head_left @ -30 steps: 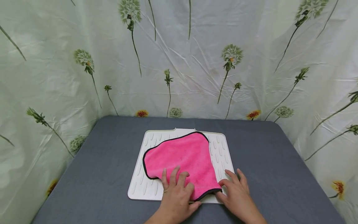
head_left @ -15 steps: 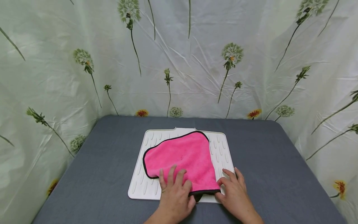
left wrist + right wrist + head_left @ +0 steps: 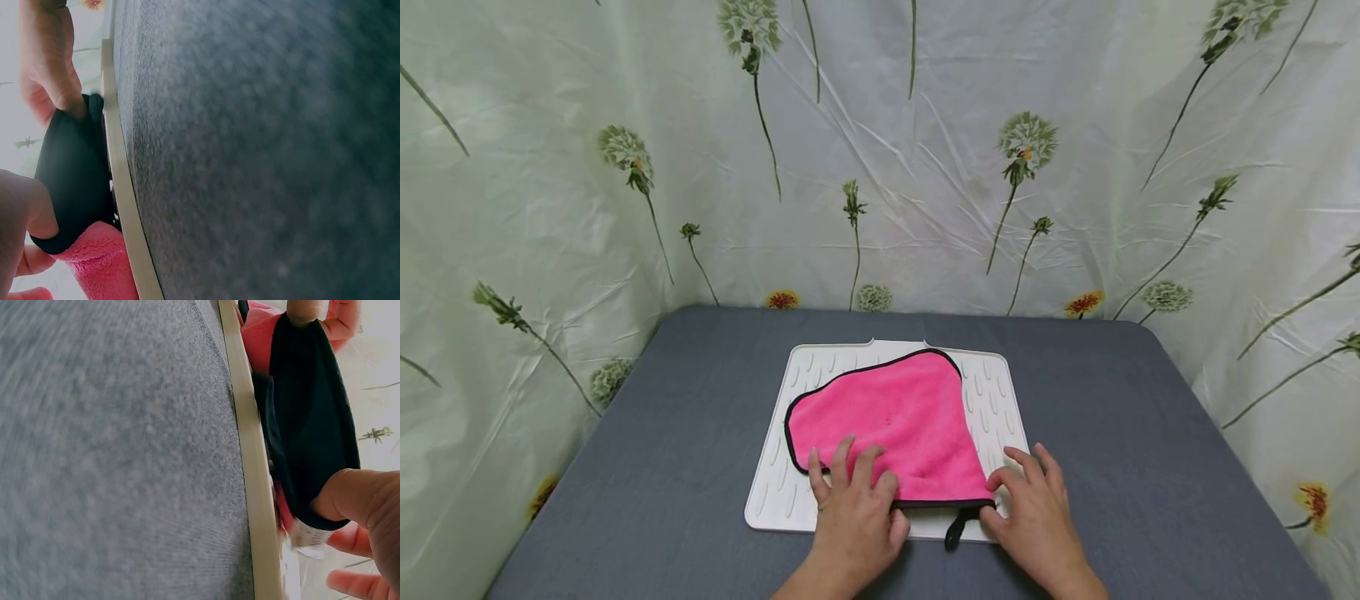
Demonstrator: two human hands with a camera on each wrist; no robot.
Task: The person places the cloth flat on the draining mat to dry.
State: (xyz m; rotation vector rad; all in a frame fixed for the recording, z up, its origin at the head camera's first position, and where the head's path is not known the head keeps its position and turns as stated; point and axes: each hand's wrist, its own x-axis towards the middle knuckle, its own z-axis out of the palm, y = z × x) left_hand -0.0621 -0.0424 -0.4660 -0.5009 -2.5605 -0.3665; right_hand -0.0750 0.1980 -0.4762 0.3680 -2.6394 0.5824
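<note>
Stretching pink mitt point(image 3: 887, 417) straighter now!
Pinching rim point(image 3: 936, 503) w/ curled fingers point(image 3: 841, 467), L hand point(image 3: 853, 517) & R hand point(image 3: 1033, 510); baring black loop point(image 3: 957, 529) too, so prob. widening mouth point(image 3: 306, 419).

The pink cloth point(image 3: 887, 421) looks plush, the white board point(image 3: 988, 393) matt and bumpy.

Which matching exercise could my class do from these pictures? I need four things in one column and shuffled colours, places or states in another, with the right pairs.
1. Fabric piece
2. Board
3. Table
4. Curtain

A. White, on the table
B. Pale, printed with flowers
C. Pink, edge pinched by the left hand and right hand
D. Grey, beneath the board

Pairs: 1-C, 2-A, 3-D, 4-B
</note>
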